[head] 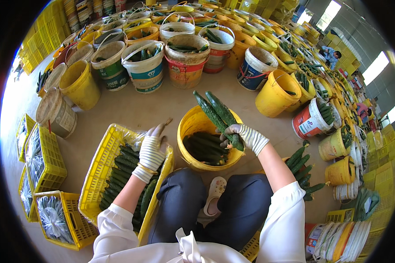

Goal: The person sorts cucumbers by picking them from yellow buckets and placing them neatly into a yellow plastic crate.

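My right hand (242,136), in a striped glove, grips two cucumbers (217,113) by their lower ends, above the right side of a yellow bucket (185,157). More cucumbers (205,148) lie inside that bucket. My left hand (153,149), gloved the same way, is over the upper right part of a plastic-lined yellow crate (92,177); its fingers are apart and no cucumber shows in it. Rows of cucumbers (120,174) fill much of the crate, partly hidden by my left forearm. Another pile of cucumbers (299,167) is beside my right forearm.
Many buckets with cucumbers stand in an arc ahead, among them a white bucket (143,70) and a yellow bucket (278,93). Yellow crates with plastic-wrapped contents (54,215) stand at left. Stacked buckets (340,240) are at lower right. Two other people (330,56) are farther off at right.
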The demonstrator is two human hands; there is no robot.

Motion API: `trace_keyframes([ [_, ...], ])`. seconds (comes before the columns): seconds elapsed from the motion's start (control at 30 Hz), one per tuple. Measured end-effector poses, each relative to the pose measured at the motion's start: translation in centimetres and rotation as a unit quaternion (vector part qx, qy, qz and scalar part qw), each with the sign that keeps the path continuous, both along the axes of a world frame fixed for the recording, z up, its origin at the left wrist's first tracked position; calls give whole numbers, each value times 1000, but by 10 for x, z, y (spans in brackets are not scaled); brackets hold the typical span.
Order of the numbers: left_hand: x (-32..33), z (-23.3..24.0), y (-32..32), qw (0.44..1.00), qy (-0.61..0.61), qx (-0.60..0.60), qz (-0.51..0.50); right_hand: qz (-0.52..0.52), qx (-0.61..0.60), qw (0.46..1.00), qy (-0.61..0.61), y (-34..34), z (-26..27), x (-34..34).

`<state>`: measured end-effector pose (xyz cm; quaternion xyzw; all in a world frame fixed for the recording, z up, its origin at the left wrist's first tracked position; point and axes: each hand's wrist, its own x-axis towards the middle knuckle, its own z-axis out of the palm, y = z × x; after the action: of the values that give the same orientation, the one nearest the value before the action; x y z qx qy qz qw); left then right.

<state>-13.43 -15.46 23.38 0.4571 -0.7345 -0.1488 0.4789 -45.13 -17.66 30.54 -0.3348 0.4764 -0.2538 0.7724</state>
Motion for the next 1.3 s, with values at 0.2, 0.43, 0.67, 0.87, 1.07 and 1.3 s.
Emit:
trace_keyframes([
  [0.2, -92, 119, -3, 920, -251, -289, -85, -18, 7, 979, -205, 55, 36, -1],
  [0.43, -97, 120, -25, 941, -196, -243, -132, -300, -228, 924, 61, 221, 78, -45],
  [0.67, -4, 18, -35, 875, 204, 374, -228, -710, 25, 528, 465, 576, -41, -74],
  [0.87, 21, 5, -13, 762, 355, 477, -257, -542, -44, 501, 673, 632, -97, -158],
  [1.07, 90, -34, 37, 778, 406, 467, -110, -353, -240, 524, 737, 349, -7, -183],
  [1.3, 174, -133, 138, 731, 409, 496, 230, 18, -320, 867, 381, 43, -5, 0],
])
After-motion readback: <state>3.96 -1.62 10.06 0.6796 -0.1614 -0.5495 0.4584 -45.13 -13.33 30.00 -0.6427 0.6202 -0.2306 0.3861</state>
